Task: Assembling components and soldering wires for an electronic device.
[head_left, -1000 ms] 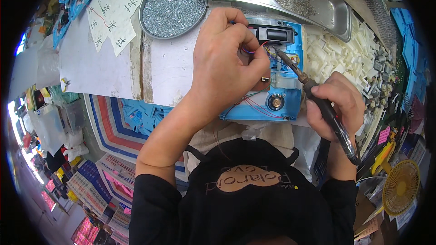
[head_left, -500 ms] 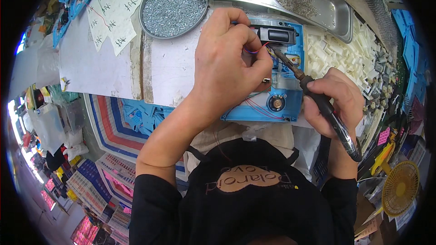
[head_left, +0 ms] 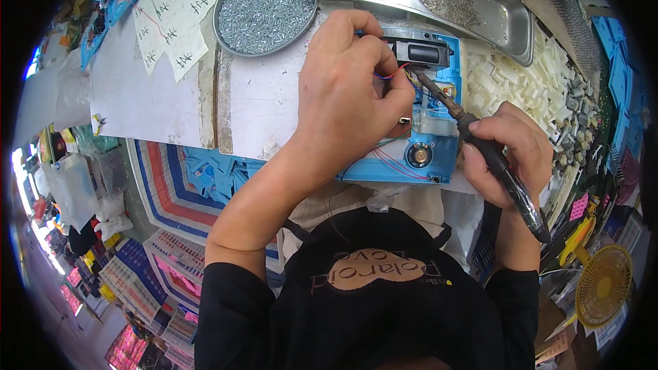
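Observation:
A light-blue plastic housing (head_left: 449, 144) lies on the worktable, with a black module (head_left: 423, 53) at its far end and a small round speaker (head_left: 419, 155) near its front. My left hand (head_left: 346, 92) reaches over the housing's left part, its thumb and fingers pinched at thin red and blue wires (head_left: 394, 75). In my right hand (head_left: 524, 151) is a soldering iron (head_left: 490, 154) with a black handle, slanting up and left. Its tip is by the wires, close to my left fingertips and just below the black module. The exact contact point is too small to make out.
A round dish of small metal pins (head_left: 266, 8) stands at the back, beside a steel tray (head_left: 504, 20) holding small metal parts. White plastic pieces (head_left: 497, 72) are heaped right of the housing. A marked paper sheet (head_left: 171, 20) lies left. A yellow fan (head_left: 603, 286) stands lower right.
Little differs. The soldering iron's tip has shifted slightly up beside the wires, and the right hand has moved a touch to the right. The left hand keeps its pinch.

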The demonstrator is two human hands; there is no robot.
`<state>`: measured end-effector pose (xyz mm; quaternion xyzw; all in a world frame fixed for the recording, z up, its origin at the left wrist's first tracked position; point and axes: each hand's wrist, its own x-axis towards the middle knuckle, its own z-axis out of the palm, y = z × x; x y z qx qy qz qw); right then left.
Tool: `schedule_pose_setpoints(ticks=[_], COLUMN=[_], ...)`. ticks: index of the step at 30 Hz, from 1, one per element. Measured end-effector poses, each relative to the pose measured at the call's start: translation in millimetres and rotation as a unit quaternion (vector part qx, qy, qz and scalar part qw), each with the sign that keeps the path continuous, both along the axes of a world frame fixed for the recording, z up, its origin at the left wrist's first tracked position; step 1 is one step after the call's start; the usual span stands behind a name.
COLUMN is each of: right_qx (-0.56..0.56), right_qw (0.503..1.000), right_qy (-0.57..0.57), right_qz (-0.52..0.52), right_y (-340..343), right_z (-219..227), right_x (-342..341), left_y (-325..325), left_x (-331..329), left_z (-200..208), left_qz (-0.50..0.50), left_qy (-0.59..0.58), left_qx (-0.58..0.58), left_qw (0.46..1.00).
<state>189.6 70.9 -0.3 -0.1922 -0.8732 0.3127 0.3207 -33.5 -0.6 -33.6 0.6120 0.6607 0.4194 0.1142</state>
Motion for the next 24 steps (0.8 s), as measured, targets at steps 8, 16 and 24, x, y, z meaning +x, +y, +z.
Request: schedule_pose_setpoints(ticks=[8, 16, 24], right_qx=[-0.002, -0.004, -0.031], right_qw=[1.000, 0.999, 0.995], right_qy=[0.012, 0.034, 0.068], right_qz=[0.004, -0.016, -0.063], right_y=[-1, -3, -9], right_z=[2, 5, 0], right_x=[4, 13, 35], left_y=[0, -1, 0], left_x=[0, 1, 4], left_z=[0, 1, 0], left_qz=[0.000, 0.005, 0.012], left_qy=[0.002, -0.003, -0.022], left_qx=[0.005, -0.001, 0.031], left_qw=[1.000, 1.000, 0.999])
